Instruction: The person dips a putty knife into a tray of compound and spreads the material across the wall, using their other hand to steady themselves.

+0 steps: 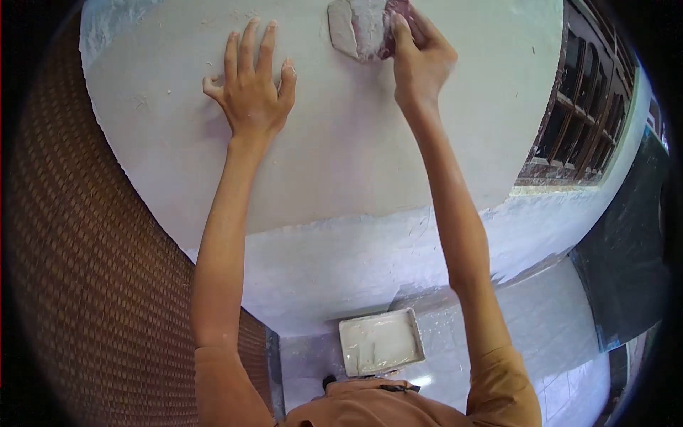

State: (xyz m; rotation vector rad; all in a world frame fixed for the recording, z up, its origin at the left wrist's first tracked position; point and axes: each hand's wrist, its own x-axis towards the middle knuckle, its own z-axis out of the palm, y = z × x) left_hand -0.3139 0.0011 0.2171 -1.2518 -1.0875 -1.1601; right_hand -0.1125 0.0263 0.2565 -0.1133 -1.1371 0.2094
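Note:
My left hand (252, 89) is raised to the wall (341, 149), its fingers spread and nothing in them. Higher up on the right, my right hand (425, 60) grips a dark red putty scraper (391, 27) between thumb and fingers. Its blade is smeared with thick whitish putty (356, 28) and lies at the wall surface. A smooth off-white coat covers the upper wall, with small specks and crumbs on it. The coat ends in an uneven edge above a whiter, bluish lower band.
Below, a rectangular tray (420, 340) holding white putty stands on the tiled floor (313, 363). A woven brown panel (107, 249) borders the wall on the left. A wooden window with bars (580, 99) is at right, with a dark sheet (626, 249) beneath it.

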